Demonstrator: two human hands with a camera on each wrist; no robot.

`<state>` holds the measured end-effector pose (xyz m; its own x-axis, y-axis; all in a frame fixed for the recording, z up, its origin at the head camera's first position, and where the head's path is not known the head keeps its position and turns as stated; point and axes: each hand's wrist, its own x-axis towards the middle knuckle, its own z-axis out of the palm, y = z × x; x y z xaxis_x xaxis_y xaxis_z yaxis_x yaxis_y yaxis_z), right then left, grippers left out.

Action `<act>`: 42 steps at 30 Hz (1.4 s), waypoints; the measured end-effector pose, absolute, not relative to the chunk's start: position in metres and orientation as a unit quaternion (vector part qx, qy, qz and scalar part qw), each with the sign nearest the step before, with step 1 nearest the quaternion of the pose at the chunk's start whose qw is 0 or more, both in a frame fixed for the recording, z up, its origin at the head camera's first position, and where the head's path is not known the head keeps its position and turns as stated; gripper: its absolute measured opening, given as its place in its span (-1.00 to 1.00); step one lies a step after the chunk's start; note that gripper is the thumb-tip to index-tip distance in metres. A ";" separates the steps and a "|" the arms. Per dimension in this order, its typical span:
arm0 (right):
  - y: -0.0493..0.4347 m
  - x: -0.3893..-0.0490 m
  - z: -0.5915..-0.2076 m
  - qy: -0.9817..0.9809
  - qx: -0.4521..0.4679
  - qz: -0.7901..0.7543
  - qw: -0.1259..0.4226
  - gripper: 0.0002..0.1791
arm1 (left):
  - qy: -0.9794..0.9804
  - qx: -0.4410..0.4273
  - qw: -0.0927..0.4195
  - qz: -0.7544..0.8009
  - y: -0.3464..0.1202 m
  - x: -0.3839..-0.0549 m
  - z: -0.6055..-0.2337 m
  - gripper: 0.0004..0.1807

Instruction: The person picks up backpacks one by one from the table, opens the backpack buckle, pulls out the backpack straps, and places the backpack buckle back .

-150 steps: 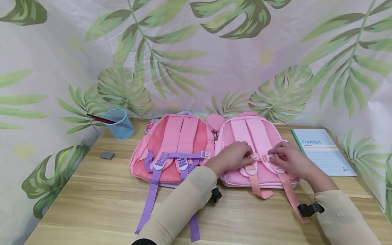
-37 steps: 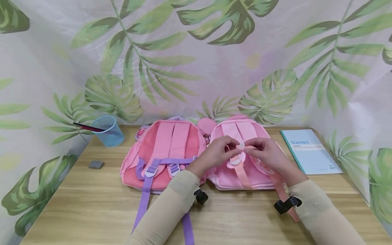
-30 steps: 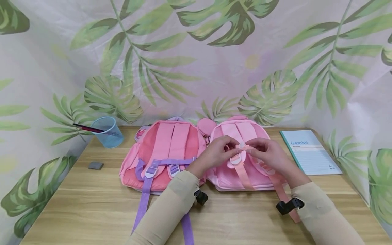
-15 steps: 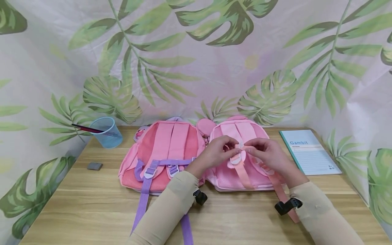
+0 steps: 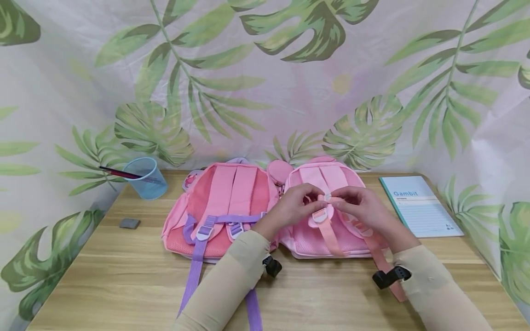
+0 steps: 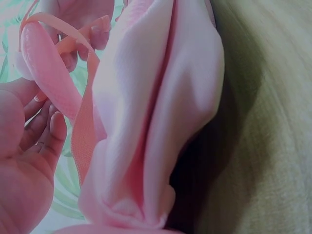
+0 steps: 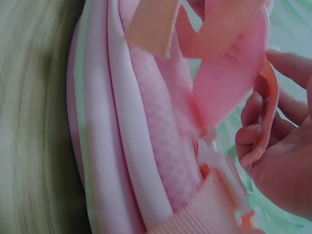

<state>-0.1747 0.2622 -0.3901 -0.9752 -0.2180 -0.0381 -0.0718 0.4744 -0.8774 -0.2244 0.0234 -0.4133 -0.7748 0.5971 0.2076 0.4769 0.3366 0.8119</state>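
A pink backpack (image 5: 298, 241) lies back-panel up on the table, its shoulder straps with orange webbing facing up. Above it both hands meet at a small whitish buckle (image 5: 327, 196). My left hand (image 5: 295, 204) pinches the buckle's left side between thumb and fingers. From the right, my right hand (image 5: 362, 207) pinches the short orange strap (image 7: 271, 109) at the buckle; in the right wrist view the strap's loose end runs down into its curled fingers. Fingertips partly cover the buckle. A white strap adjuster (image 5: 319, 215) with an orange tail hangs just below the left hand.
On the left is a second pink backpack (image 5: 223, 184) with purple webbing (image 5: 192, 280) trailing toward the front. A blue mesh pen cup (image 5: 149, 181) holding pens, a grey eraser (image 5: 130, 223) and a blue-white notebook (image 5: 422, 207) lie around them on the wooden table.
Five seconds ago the hands were apart at two separate buckle pieces, lower on the backpack; they have since come together and risen. Over the last second the hands hardly move.
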 end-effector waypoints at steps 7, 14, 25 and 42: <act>0.272 -0.171 -0.390 0.860 -0.066 -0.499 0.082 -0.58 | 0.812 0.333 0.061 0.475 0.024 -0.225 -0.414 -0.79; 0.263 -0.177 -0.380 0.885 -0.028 -0.453 0.103 -0.46 | 0.811 0.356 0.046 0.462 0.025 -0.225 -0.412 -0.78; 0.254 -0.185 -0.372 0.878 -0.044 -0.450 0.156 -0.55 | 0.821 0.395 0.022 0.411 0.027 -0.225 -0.407 -0.78; 0.252 -0.185 -0.386 0.787 -0.008 -0.589 0.180 -0.70 | 0.840 0.408 0.059 0.353 0.024 -0.233 -0.406 -0.71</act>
